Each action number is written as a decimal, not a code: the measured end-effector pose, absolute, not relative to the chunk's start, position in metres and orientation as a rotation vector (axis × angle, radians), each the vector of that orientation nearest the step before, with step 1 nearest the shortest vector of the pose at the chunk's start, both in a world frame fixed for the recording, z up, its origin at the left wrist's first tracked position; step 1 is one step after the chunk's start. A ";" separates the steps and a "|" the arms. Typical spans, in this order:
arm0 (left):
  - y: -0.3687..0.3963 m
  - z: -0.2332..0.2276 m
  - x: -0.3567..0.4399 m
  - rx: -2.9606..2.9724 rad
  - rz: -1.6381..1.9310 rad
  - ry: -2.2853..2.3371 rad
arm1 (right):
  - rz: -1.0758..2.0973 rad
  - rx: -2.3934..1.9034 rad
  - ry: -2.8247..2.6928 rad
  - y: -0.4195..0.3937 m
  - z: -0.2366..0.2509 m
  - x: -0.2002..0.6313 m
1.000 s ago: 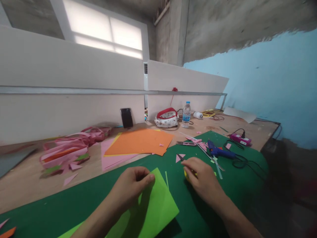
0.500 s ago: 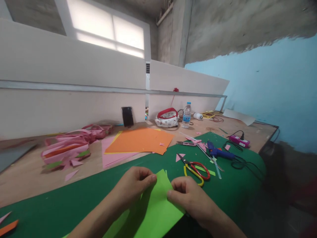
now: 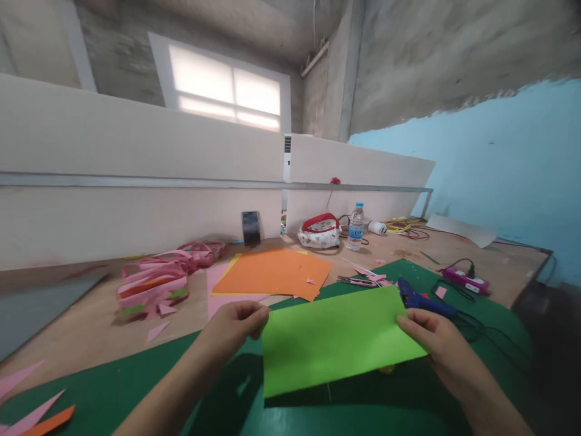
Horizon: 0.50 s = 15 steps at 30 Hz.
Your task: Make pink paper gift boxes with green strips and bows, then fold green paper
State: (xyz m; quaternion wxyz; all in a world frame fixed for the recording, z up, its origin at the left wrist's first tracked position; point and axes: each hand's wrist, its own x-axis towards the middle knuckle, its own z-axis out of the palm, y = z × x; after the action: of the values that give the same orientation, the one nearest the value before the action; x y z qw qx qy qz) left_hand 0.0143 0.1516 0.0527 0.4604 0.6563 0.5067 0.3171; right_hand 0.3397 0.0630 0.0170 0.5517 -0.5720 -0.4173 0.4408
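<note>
A bright green sheet of paper (image 3: 336,339) is stretched between my two hands above the dark green mat (image 3: 149,381). My left hand (image 3: 242,321) pinches its upper left corner between thumb and fingers. At the right edge, my right hand (image 3: 426,333) grips the sheet with the thumb on top. The paper hides the scissors almost wholly; only a bit of yellow handle (image 3: 387,368) shows under its lower edge. Just beyond the right hand lies a blue glue gun (image 3: 424,300), partly covered by the sheet.
Orange sheets (image 3: 272,272) lie over pink paper (image 3: 215,290) behind the mat. Pink strips (image 3: 158,275) are heaped at left. Along the white partition stand a phone (image 3: 251,228), a pouch (image 3: 320,233) and a water bottle (image 3: 356,227). Small pliers-like snips (image 3: 356,281) and a purple power strip (image 3: 465,280) sit at right.
My hands have moved apart, drawing the green paper out flat and wide between them. The sheet now covers the scissors. The view has tilted up and shifted left.
</note>
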 end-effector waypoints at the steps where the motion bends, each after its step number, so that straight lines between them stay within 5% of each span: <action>1: 0.151 0.052 0.015 1.571 0.786 1.238 | 1.060 -1.344 -0.970 0.062 0.015 0.343; 15: 0.140 0.053 0.025 1.471 0.747 1.093 | 0.970 -1.238 -0.802 0.066 0.012 0.341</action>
State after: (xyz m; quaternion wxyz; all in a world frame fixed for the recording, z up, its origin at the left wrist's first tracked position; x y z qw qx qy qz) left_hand 0.0245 0.1396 0.0531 0.5490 0.6213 0.4616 0.3156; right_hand 0.3413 0.0655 0.0117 0.6348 -0.5418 -0.3510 0.4245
